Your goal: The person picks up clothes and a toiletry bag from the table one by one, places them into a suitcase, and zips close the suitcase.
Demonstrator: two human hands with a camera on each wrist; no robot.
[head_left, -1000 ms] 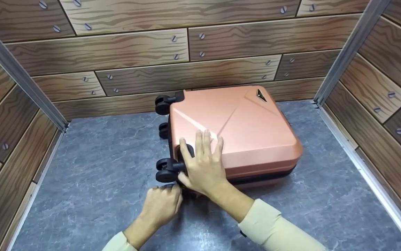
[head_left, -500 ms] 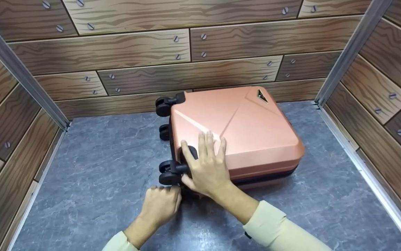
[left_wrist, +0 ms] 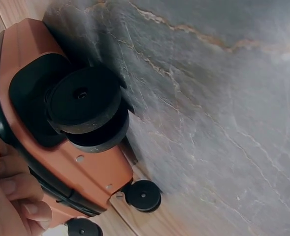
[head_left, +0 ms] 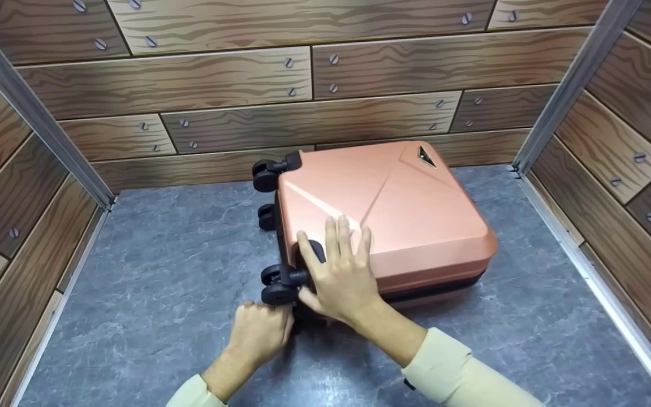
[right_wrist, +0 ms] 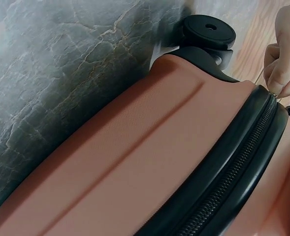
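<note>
A rose-gold hard-shell suitcase (head_left: 415, 203) lies on its side on the floor, black wheels pointing left. Along its black edge runs a zipper (right_wrist: 233, 167), seen in the right wrist view. At the near wheel-end corner my left hand (head_left: 260, 330) has its fingers curled and pinches a small zipper pull (right_wrist: 273, 95), which those fingers mostly cover. My right hand (head_left: 342, 282) rests on the shell beside the near wheel (head_left: 280, 285), fingers straight and spread. In the left wrist view another wheel (left_wrist: 88, 105) stands out from the wheel end.
Grey marbled floor (head_left: 189, 254) surrounds the suitcase. A wood-patterned wall (head_left: 235, 85) rises just behind it. More wood-patterned panels (head_left: 636, 124) enclose the sides, with metal strips (head_left: 602, 294) along the edges.
The suitcase's near wheel end has shifted slightly right and toward me, together with my right hand. My left hand has stayed almost in place. The camera view has drifted a little.
</note>
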